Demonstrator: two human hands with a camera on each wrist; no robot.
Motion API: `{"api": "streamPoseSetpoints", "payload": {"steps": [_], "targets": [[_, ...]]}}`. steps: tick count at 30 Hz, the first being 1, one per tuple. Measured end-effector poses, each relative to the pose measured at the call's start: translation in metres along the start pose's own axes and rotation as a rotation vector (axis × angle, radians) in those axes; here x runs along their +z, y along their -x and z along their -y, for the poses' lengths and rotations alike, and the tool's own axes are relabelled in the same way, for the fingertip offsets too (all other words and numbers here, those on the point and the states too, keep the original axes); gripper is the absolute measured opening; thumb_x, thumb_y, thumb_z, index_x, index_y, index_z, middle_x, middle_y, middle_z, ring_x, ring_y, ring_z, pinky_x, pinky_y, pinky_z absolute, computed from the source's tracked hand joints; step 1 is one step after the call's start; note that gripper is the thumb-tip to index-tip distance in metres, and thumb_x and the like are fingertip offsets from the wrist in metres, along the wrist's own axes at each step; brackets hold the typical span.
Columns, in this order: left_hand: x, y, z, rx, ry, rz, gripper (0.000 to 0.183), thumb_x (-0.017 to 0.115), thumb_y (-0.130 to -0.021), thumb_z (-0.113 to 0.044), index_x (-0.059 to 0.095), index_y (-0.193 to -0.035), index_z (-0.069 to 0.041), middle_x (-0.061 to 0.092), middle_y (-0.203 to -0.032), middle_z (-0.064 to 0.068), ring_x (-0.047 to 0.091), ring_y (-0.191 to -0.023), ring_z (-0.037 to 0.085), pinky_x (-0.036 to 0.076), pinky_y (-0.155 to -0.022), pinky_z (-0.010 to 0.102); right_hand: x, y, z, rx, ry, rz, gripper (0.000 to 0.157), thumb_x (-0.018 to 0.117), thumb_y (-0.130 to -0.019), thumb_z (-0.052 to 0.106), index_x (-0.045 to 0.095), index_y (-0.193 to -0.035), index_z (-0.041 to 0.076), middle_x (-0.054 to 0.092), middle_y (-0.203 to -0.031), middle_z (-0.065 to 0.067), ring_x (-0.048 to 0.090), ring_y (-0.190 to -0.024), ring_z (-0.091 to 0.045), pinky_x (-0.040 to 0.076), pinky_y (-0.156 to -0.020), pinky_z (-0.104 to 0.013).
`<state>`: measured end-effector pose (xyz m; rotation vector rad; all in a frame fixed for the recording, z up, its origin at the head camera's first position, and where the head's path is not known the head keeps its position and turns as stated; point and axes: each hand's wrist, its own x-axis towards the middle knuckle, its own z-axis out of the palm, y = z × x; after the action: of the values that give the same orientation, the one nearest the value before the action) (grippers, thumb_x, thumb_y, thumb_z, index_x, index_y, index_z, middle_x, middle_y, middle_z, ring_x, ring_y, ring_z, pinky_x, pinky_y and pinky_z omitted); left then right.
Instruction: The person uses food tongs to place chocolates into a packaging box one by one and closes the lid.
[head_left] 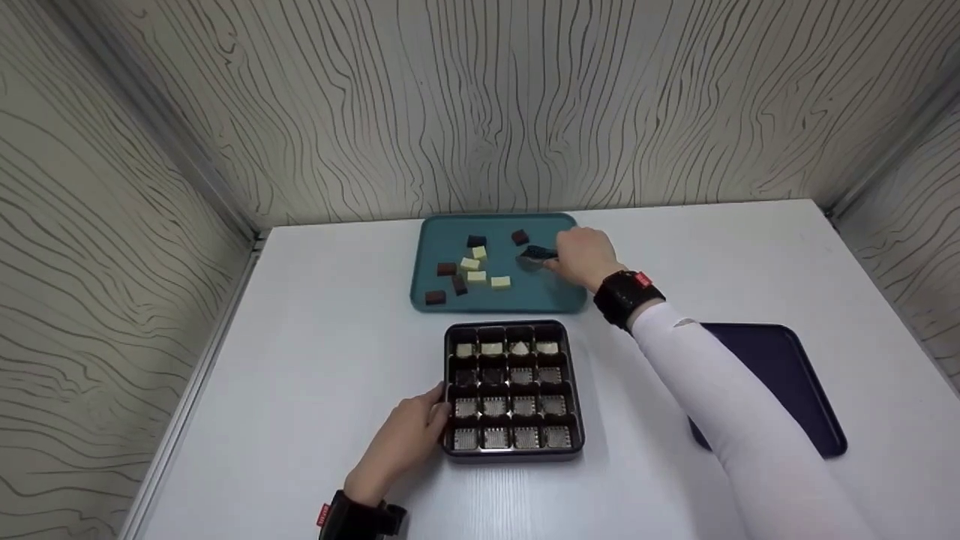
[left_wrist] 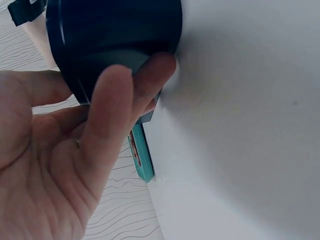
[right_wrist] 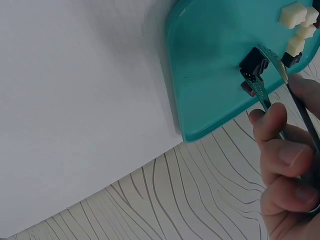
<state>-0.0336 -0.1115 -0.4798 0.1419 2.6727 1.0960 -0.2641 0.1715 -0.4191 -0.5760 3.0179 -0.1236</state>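
My right hand [head_left: 586, 256] holds metal tongs [right_wrist: 300, 107] over the teal tray [head_left: 555, 294]. In the right wrist view a dark chocolate [right_wrist: 253, 61] sits between the tongs' tips. Several dark and white chocolates lie on the tray, among them a white chocolate [head_left: 500, 282] and a brown chocolate [head_left: 435, 297]. My left hand [head_left: 409, 433] grips the left side of a dark chocolate box [head_left: 514, 455]. White chocolates fill the box's back row, and two dark chocolates [head_left: 492, 376] sit at the left of its second row. The left wrist view shows fingers [left_wrist: 112, 95] against the box wall.
A dark navy lid or tray [head_left: 772, 360] lies on the white table [head_left: 315, 337] at the right, partly behind my right sleeve [head_left: 739, 420]. Wood-patterned panels [head_left: 495, 112] stand behind the table and at both sides.
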Motion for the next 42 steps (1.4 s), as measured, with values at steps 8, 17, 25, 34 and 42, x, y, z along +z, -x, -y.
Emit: {"api": "streamPoseSetpoints", "payload": {"steps": [8, 17, 25, 34, 42], "targets": [[0.000, 0.000, 0.000, -0.012, 0.001, 0.005, 0.051, 0.050, -0.109, -0.020, 0.050, -0.149, 0.011, 0.060, -0.146, 0.032, 0.058, -0.139, 0.048, 0.047, -0.116, 0.061, 0.003, 0.001, -0.002, -0.001, -0.031, -0.002, 0.035, 0.070, -0.102, 0.032, 0.065, -0.082, 0.003, 0.054, -0.069, -0.007, 0.052, -0.063, -0.021, 0.042, -0.060, -0.035], [0.000, -0.001, -0.001, 0.006, 0.018, 0.005, 0.050, 0.049, -0.109, -0.019, 0.050, -0.149, 0.011, 0.060, -0.145, 0.032, 0.058, -0.138, 0.049, 0.047, -0.116, 0.061, -0.014, 0.020, -0.002, -0.020, -0.070, -0.016, 0.053, 0.069, -0.102, 0.037, 0.040, -0.064, 0.014, 0.033, -0.063, 0.003, 0.036, -0.058, -0.015, 0.030, -0.056, -0.030], [0.000, 0.000, -0.001, 0.002, 0.001, 0.001, 0.050, 0.050, -0.109, -0.020, 0.050, -0.149, 0.011, 0.061, -0.144, 0.032, 0.063, -0.134, 0.047, 0.051, -0.113, 0.060, -0.040, 0.065, 0.007, -0.175, -0.074, -0.029, 0.054, 0.071, -0.100, 0.036, 0.041, -0.058, 0.018, 0.030, -0.057, 0.006, 0.032, -0.054, -0.012, 0.023, -0.056, -0.027], [0.001, 0.000, 0.000, 0.004, 0.001, -0.003, 0.050, 0.050, -0.109, -0.018, 0.050, -0.149, 0.012, 0.060, -0.145, 0.032, 0.070, -0.120, 0.038, 0.057, -0.103, 0.055, -0.058, 0.111, 0.014, -0.381, -0.019, 0.010, 0.056, 0.075, -0.095, 0.037, 0.035, -0.060, 0.021, 0.027, -0.060, 0.009, 0.030, -0.055, -0.009, 0.023, -0.056, -0.025], [0.002, 0.001, 0.001, 0.009, 0.010, -0.010, 0.050, 0.049, -0.109, -0.018, 0.050, -0.149, 0.011, 0.060, -0.145, 0.032, 0.065, -0.132, 0.045, 0.049, -0.113, 0.061, -0.055, 0.130, 0.018, -0.501, 0.062, 0.013, 0.043, 0.079, -0.091, 0.037, 0.058, -0.060, 0.015, 0.056, -0.055, 0.003, 0.047, -0.050, -0.011, 0.040, -0.051, -0.031]]}}
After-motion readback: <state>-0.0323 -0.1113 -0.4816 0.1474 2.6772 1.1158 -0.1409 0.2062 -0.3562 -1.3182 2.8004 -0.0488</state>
